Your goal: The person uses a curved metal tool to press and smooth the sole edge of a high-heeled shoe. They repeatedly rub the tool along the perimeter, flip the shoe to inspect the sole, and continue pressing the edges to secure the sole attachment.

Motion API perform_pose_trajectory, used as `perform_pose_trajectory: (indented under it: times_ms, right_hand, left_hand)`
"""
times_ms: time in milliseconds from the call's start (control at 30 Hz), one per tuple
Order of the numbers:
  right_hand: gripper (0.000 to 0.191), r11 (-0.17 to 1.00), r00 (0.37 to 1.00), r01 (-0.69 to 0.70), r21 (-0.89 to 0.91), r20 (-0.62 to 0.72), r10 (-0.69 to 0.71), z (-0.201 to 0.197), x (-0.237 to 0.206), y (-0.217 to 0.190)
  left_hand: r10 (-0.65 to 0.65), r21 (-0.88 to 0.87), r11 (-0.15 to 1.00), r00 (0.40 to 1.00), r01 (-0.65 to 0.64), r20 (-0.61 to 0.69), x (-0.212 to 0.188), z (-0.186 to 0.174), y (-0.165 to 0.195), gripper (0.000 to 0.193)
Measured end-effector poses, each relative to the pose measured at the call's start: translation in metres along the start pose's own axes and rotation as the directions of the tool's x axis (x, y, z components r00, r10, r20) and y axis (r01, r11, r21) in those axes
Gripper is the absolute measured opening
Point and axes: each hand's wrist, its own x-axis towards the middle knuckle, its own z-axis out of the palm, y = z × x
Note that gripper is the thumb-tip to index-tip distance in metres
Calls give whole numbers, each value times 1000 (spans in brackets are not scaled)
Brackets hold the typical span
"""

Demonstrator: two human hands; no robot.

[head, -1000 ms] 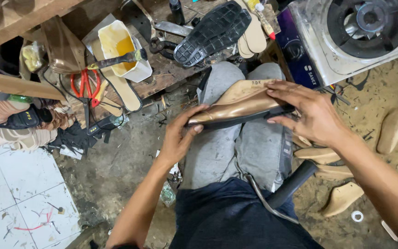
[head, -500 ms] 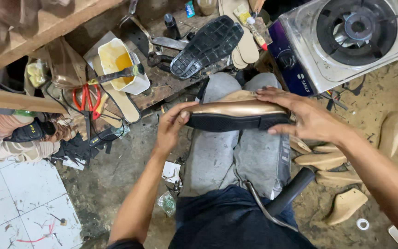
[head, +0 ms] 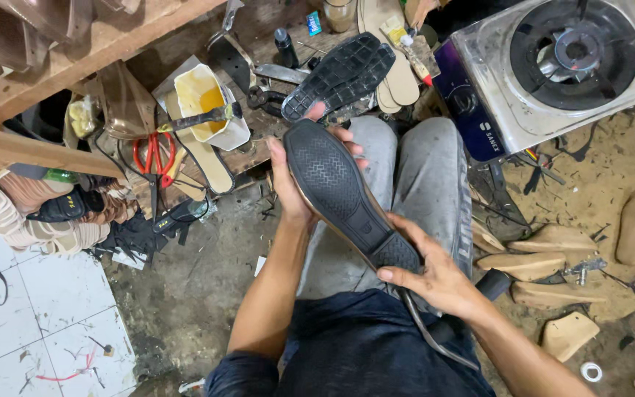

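A shoe [head: 343, 195] with a black textured rubber sole faces up over my lap, lying diagonally with the toe away from me. My left hand [head: 292, 187] grips the toe end, fingers wrapped round its far edge. My right hand [head: 431, 272] holds the heel end from below, thumb against the sole. I sit in grey trousers and a dark shirt on a dirt floor.
A second black sole [head: 339, 73] lies ahead beside tan insoles [head: 398, 77]. A white glue pot with a brush [head: 207, 110] and red scissors [head: 152, 154] sit at left. A gas stove [head: 560, 62] stands at right. Wooden shoe lasts [head: 538, 257] lie at right.
The shoe has been turned from lying sideways on its edge to sole-up and diagonal. My left hand moved up to the toe; my right hand dropped to the heel.
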Motion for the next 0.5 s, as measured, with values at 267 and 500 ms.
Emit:
perform_pose_trajectory:
  times_ms: [267,500]
  right_hand:
    - [23,681,660,714,-164,-166,-733,-68,-79,-94]
    - [28,558,545,823,-111,-124,-829,-67,-71,-71]
  left_hand:
    - [-154,1,988,978,155,139,1,-3,-9,83]
    - [-154,-138,973,968,184,200,8,12,-13,81]
